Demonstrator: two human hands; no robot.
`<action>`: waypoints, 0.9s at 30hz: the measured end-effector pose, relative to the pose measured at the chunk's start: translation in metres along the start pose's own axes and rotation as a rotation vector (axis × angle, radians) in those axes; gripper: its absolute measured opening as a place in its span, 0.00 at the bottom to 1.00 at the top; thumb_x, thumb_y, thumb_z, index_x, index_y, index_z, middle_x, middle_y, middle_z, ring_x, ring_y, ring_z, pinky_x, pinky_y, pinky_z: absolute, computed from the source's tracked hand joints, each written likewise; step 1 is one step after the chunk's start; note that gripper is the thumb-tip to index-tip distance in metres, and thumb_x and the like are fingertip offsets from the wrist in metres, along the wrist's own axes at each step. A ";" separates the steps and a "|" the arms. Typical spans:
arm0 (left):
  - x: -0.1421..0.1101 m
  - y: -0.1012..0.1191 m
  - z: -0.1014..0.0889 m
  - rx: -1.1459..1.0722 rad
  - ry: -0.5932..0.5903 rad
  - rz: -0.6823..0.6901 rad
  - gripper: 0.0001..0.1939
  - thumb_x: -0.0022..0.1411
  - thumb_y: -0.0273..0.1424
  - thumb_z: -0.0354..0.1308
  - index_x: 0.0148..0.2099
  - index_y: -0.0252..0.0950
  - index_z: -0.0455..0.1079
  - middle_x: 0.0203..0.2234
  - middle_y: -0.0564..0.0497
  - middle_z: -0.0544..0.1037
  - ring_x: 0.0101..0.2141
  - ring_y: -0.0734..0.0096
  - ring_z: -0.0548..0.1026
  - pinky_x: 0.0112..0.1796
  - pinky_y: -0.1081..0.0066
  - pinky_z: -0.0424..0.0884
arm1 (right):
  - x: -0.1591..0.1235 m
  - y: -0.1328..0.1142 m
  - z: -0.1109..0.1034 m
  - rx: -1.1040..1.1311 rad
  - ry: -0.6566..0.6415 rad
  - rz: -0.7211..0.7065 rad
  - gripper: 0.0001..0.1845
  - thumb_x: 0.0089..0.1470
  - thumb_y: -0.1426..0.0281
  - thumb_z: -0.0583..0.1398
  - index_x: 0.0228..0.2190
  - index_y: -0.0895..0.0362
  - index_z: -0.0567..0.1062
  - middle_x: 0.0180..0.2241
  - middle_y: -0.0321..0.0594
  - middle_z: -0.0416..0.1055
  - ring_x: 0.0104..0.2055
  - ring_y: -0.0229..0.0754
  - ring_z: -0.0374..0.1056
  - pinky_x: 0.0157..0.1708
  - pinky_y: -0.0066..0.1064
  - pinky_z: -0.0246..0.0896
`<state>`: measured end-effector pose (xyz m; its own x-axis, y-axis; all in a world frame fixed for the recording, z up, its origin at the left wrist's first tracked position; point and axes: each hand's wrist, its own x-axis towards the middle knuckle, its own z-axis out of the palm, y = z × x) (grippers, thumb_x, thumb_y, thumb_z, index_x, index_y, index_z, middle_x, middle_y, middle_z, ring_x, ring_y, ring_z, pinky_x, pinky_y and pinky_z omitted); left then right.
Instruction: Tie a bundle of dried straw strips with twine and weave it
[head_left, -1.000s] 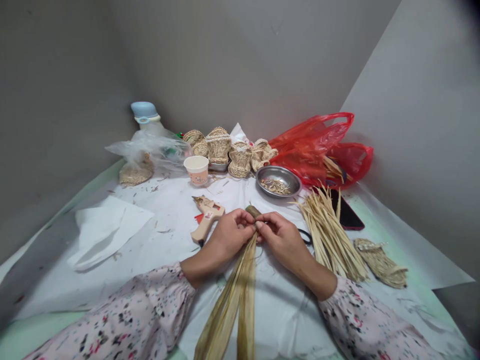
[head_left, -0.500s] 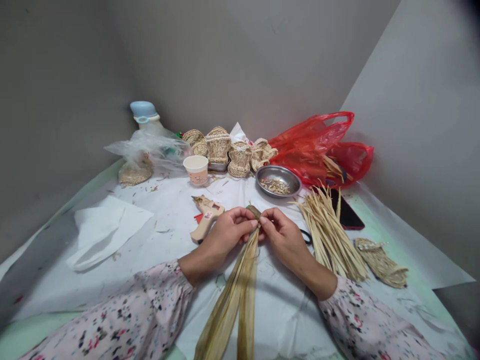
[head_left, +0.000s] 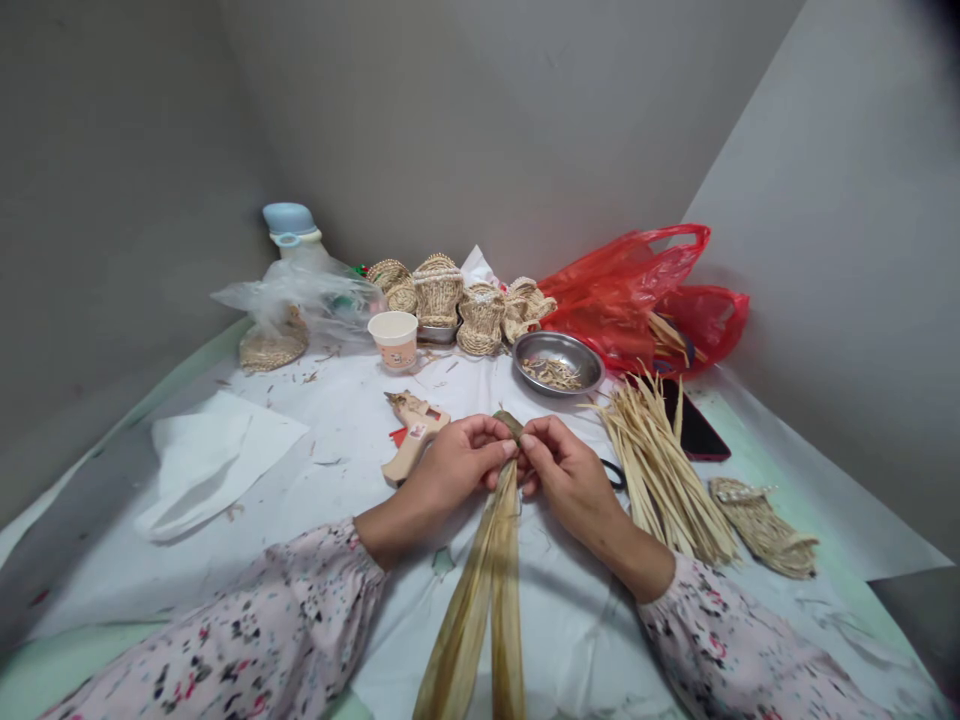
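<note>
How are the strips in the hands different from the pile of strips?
The held strips are wider and darker than the piled strips. The held ones hang below the left hand and right hand; the piled ones lie on the white sheet. Both look like dried leaf.

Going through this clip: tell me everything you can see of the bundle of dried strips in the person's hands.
The bundle of dried leaf strips is long, flat and straw-tan with olive-brown shading, and looks papery and fibrous. Its top gathers into a small, darker, tightly wrapped knob. The fingers of the left hand and right hand pinch the bundle just below that knob. Beneath the hands it divides into two broad bands that run toward the person and past the bottom of the view, so their ends are hidden.
</note>
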<state>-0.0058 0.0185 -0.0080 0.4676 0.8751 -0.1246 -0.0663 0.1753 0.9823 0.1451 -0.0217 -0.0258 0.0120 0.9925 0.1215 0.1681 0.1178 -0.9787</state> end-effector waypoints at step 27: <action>0.000 0.004 -0.001 0.402 0.084 0.102 0.05 0.49 0.31 0.61 0.30 0.35 0.71 0.24 0.52 0.76 0.27 0.70 0.72 0.30 0.73 0.65 | 0.001 -0.001 -0.001 -0.126 -0.048 -0.009 0.10 0.61 0.62 0.52 0.33 0.55 0.67 0.26 0.33 0.66 0.22 0.34 0.64 0.24 0.27 0.62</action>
<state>-0.0072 0.0195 -0.0044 0.4019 0.9155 -0.0183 0.2484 -0.0897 0.9645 0.1462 -0.0204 -0.0244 -0.0364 0.9923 0.1188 0.2905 0.1242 -0.9488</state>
